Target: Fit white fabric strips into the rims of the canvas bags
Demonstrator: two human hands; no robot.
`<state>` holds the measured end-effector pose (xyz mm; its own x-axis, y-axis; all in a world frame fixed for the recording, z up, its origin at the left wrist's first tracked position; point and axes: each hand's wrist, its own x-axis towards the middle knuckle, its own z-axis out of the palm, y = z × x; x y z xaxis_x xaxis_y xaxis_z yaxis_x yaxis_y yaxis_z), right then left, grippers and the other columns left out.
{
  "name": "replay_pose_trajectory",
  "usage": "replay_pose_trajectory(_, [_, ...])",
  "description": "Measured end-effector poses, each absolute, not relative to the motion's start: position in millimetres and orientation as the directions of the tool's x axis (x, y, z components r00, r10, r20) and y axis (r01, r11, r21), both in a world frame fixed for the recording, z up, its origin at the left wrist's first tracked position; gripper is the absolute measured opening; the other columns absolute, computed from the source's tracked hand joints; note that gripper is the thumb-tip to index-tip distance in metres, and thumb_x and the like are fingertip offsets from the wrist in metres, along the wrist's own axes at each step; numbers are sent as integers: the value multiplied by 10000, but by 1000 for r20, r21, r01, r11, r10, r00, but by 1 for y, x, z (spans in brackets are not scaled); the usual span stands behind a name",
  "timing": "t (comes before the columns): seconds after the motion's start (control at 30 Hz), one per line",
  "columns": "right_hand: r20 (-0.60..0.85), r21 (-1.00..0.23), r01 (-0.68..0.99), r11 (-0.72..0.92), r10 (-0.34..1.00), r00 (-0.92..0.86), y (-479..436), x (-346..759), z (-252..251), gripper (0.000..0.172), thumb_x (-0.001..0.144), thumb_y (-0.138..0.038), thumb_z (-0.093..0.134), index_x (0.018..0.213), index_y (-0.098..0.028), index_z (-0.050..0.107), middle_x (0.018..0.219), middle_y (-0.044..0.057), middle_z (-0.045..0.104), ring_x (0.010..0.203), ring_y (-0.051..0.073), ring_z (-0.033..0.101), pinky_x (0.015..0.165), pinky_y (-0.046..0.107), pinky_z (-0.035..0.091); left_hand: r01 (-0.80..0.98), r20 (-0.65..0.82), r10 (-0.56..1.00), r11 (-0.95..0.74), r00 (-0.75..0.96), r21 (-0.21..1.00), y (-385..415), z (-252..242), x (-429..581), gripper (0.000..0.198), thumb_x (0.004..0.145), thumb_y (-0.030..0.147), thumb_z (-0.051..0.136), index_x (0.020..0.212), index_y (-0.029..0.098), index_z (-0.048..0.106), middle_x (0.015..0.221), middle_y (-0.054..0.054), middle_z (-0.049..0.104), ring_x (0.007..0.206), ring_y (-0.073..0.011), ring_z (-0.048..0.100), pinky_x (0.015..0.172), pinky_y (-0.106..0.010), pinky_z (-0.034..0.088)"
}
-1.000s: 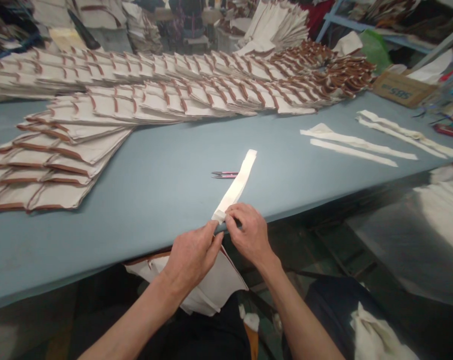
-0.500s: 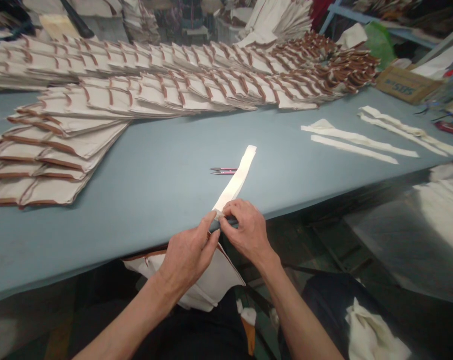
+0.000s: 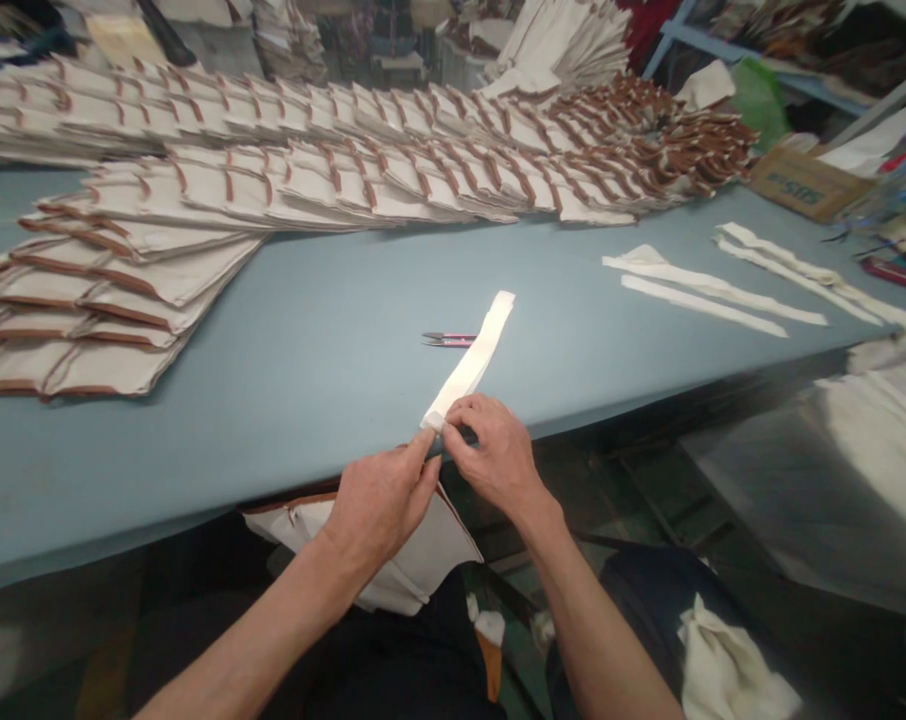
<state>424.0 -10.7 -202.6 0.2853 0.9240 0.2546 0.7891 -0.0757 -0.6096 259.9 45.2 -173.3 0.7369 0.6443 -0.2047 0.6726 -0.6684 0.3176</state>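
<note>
A cream fabric strip lies slantwise on the blue-covered table, its near end folded over at the front edge. My right hand pinches that folded end between thumb and fingertips. Pressed against the same end are the fingertips of my left hand, thumb and forefinger close together. Thread snips with pink handles lie partly under the strip. Below the table edge, a white cloth piece with brown binding rests on my lap, partly hidden by my left hand and forearm.
Long overlapping rows of brown-bound white cloth pieces cover the back of the table. More cream strips lie to the right. A cardboard box stands at the far right, and a crumpled cream cloth hangs at lower right.
My left fingertips have shifted slightly down at the strip's near end, and the folded bit shows more. My right hand keeps its pinch. The whole view has shifted a little.
</note>
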Motion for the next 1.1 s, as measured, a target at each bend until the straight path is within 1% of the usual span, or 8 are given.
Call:
replay_pose_trajectory(0.17, [234, -621, 781, -63, 936, 262, -11, 428, -202, 174, 930, -140, 615, 795, -234, 671, 958, 27, 745, 921, 214, 670, 852, 341, 486, 665, -176, 652, -655, 738, 361, 44, -176, 256, 291, 1058, 304, 518, 1325, 218, 597, 990, -57, 837, 922, -294, 809, 721, -325, 578])
replay_pose_trajectory(0.3, [232, -616, 784, -78, 933, 274, -12, 426, -200, 166, 933, -151, 625, 798, -233, 678, 944, 29, 739, 906, 216, 660, 840, 345, 477, 681, -143, 687, -627, 712, 379, 44, -177, 253, 400, 1060, 297, 513, 1447, 197, 492, 1011, -60, 835, 920, -291, 812, 726, -325, 582])
replay_pose_trajectory(0.37, [233, -611, 787, -85, 931, 281, -12, 424, -199, 164, 927, -150, 630, 791, -231, 673, 931, 31, 732, 896, 217, 654, 824, 344, 468, 683, -148, 684, -635, 714, 361, 45, -176, 254, 450, 1060, 300, 521, 1494, 200, 453, 1017, -58, 837, 922, -302, 812, 722, -334, 582])
replay_pose_trajectory(0.53, [236, -610, 788, -85, 929, 283, -12, 423, -200, 165, 918, -147, 640, 780, -235, 655, 910, 31, 722, 892, 218, 650, 815, 338, 462, 684, -221, 648, -670, 729, 288, 47, -172, 261, 479, 1069, 309, 521, 1531, 217, 436, 1043, -69, 836, 949, -312, 807, 722, -334, 575])
replay_pose_trajectory(0.7, [240, -622, 780, -77, 929, 283, -12, 424, -201, 163, 922, -155, 630, 780, -232, 647, 919, 31, 727, 906, 219, 651, 840, 337, 464, 690, -274, 634, -682, 723, 242, 47, -164, 267, 299, 1086, 322, 475, 1324, 196, 603, 1008, -98, 830, 926, -334, 805, 714, -360, 577])
replay_pose_trajectory(0.9, [236, -641, 758, -122, 908, 346, -11, 424, -203, 164, 933, -188, 584, 784, -236, 632, 860, 22, 721, 841, 213, 634, 793, 327, 450, 690, -291, 629, -690, 721, 219, 45, -160, 267, 293, 1080, 317, 477, 1320, 203, 597, 1028, -130, 825, 917, -354, 801, 699, -378, 576])
replay_pose_trajectory(1.0, [229, -649, 739, -181, 880, 416, -9, 424, -206, 182, 946, -224, 549, 778, -238, 617, 812, 21, 705, 793, 214, 623, 738, 320, 427, 673, -281, 614, -703, 737, 229, 45, -162, 266, 275, 1077, 305, 476, 1300, 202, 599, 1044, -128, 821, 915, -335, 800, 711, -363, 575])
replay_pose_trajectory(1.1, [218, -655, 719, -232, 853, 474, -7, 425, -209, 210, 975, -272, 503, 799, -243, 611, 784, 14, 696, 740, 209, 612, 695, 309, 406, 659, -266, 604, -713, 751, 240, 47, -165, 263, 262, 1074, 310, 477, 1273, 197, 604, 1006, -124, 820, 893, -305, 800, 724, -334, 571])
